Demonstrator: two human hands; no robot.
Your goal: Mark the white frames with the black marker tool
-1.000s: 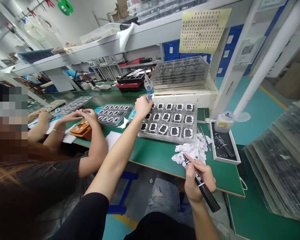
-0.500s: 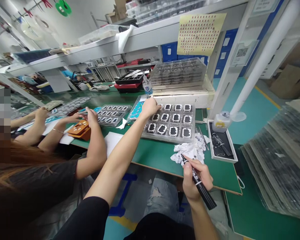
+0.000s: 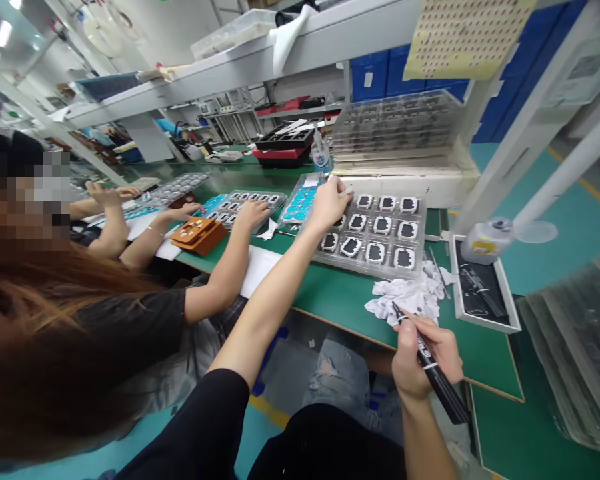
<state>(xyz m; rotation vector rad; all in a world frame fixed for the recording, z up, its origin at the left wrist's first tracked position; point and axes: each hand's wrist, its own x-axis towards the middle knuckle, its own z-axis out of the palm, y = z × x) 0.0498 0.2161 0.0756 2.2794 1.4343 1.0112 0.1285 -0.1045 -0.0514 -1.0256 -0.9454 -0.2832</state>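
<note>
My left hand point(image 3: 331, 203) reaches over the back left of a clear plastic tray point(image 3: 380, 268). Its fingers are closed in a pinch on a small pale frame piece point(image 3: 348, 191), seen nearly edge-on and partly hidden. Rows of white-rimmed frame pieces with dark centres, such as this frame piece point(image 3: 405, 258), lie in the tray's compartments. In front of the tray, my right hand point(image 3: 427, 357) is closed around a black marker pen point(image 3: 443, 387). The pen's tip is uncovered and points up and left, near a crumpled white cloth point(image 3: 405, 297).
Left of the tray lies a sheet of blue pieces point(image 3: 300, 203); a bottle point(image 3: 321, 155) stands behind. A white box point(image 3: 486, 320) holding pens is at right. Stacked trays point(image 3: 397, 130) rise at the back. A co-worker's arm point(image 3: 230, 273) works at left, near an orange block point(image 3: 199, 235).
My left hand has risen slightly from the tray's back left compartment with the frame piece. The view has shifted left. The co-worker's hand has moved down to another tray. My right hand keeps the pen.
</note>
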